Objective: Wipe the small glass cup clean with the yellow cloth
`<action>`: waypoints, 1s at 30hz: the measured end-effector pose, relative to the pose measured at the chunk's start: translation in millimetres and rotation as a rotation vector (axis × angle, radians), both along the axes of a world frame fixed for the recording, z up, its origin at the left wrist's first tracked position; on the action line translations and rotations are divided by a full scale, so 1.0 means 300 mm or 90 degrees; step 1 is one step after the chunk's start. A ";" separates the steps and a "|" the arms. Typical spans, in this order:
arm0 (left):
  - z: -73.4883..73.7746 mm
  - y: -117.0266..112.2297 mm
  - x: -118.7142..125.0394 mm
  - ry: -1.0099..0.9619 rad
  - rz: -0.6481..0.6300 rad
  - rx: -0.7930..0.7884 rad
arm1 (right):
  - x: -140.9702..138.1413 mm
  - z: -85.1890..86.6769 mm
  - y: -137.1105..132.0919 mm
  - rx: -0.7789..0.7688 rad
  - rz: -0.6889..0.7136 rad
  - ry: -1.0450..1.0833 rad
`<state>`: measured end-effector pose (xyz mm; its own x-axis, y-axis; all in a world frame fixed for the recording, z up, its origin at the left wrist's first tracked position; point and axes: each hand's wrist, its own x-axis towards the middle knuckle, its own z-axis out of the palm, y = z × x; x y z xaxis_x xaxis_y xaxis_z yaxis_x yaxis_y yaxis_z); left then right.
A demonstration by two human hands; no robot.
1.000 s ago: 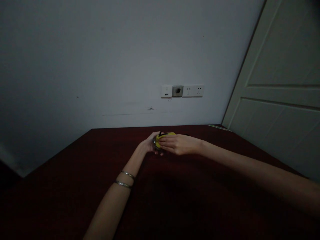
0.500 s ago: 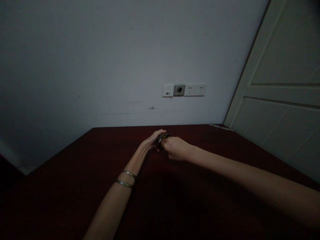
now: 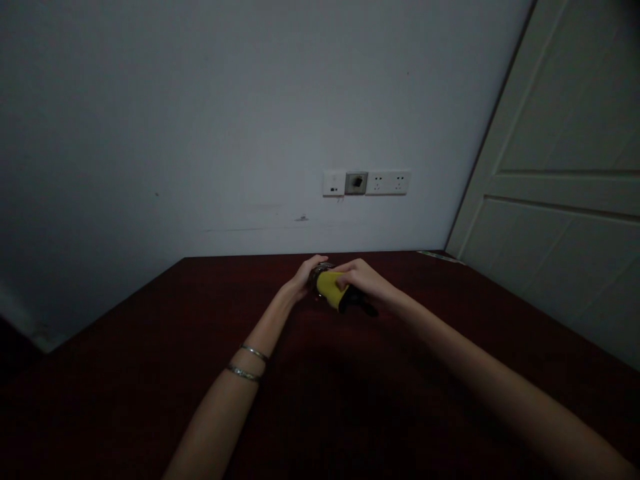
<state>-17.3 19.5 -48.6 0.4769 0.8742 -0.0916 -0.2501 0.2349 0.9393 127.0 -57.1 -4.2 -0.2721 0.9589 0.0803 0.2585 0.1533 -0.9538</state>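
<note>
My left hand (image 3: 303, 277) is wrapped round a dark, shiny, glassy round thing (image 3: 318, 272) above the dark red tabletop; its exact kind does not show. Against its open-looking end, my right hand (image 3: 361, 276) pinches a soft-looking yellow thing (image 3: 330, 288) with a black end that hangs toward me. Whether part of the yellow thing lies inside the glassy one, I cannot tell. Fingers cover much of both. Two silver bangles (image 3: 245, 372) circle my left forearm.
The dark red table (image 3: 240, 280) meets a pale wall (image 3: 225, 120) at the back. A row of sockets (image 3: 387, 183) is set in that wall. At the right stands a pale panelled door (image 3: 565, 227). A thin light strip (image 3: 440, 257) lies at the table's far right corner.
The yellow thing with its black end has come into sight beneath my right hand, which has turned and drawn slightly to the right. My left hand stays nearly where it was.
</note>
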 end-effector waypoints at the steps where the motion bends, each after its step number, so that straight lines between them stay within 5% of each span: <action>1: 0.012 -0.004 0.002 0.000 -0.001 -0.003 | 0.013 0.008 0.004 -0.024 0.013 0.064; 6: 0.078 -0.023 0.022 -0.054 0.026 -0.032 | 0.104 0.079 0.027 -0.061 0.043 0.163; 11: 0.143 -0.033 0.030 -0.124 -0.063 -0.083 | 0.193 0.154 0.030 0.027 -0.038 0.313; 17: 0.159 -0.041 0.014 -0.191 -0.099 -0.166 | 0.208 0.174 0.038 0.072 -0.030 0.341; 25: 0.194 -0.079 0.039 -0.172 -0.018 -0.225 | 0.142 0.168 0.024 0.161 -0.143 0.208; 30: 0.226 -0.113 0.068 -0.178 0.062 -0.236 | 0.100 0.183 -0.011 0.298 -0.020 0.006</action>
